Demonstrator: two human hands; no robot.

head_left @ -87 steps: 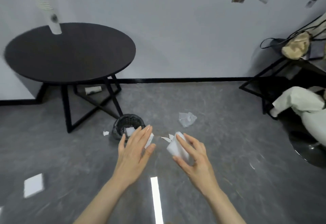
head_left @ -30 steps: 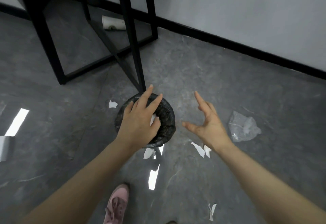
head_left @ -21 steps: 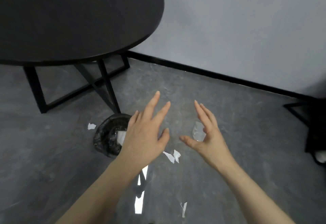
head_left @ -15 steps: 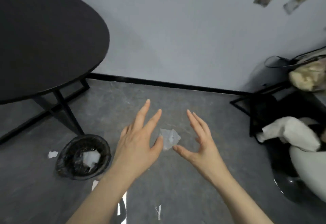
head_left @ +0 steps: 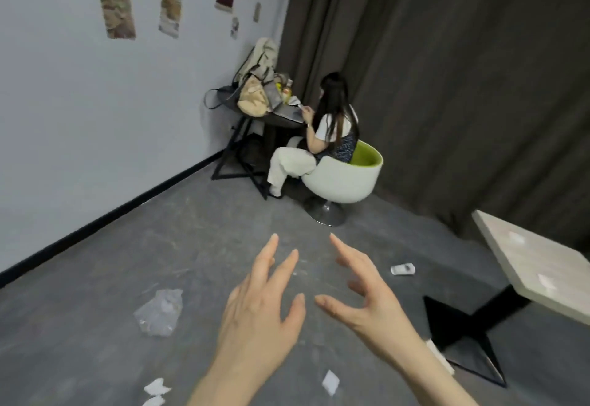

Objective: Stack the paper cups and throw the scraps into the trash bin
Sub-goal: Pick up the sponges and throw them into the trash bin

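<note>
Holding nothing, my left hand (head_left: 258,319) and right hand (head_left: 370,303) hover with fingers spread wide above the grey stone-look floor (head_left: 198,246). A white paper cup (head_left: 402,268) lies on its side just right of my right hand, long axis running left to right; which end is its mouth I cannot tell. A crumpled clear plastic wrapper (head_left: 159,311) sits left of my left hand, and white paper scraps (head_left: 330,382) lie below both. A pale square counter (head_left: 536,268) stands far right before dark curtains (head_left: 463,86).

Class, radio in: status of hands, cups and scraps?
Left hand, right hand open, empty. Paper cup lying on floor ahead-right; scraps near. Trash bin out of view. Path unobstructed.
</note>
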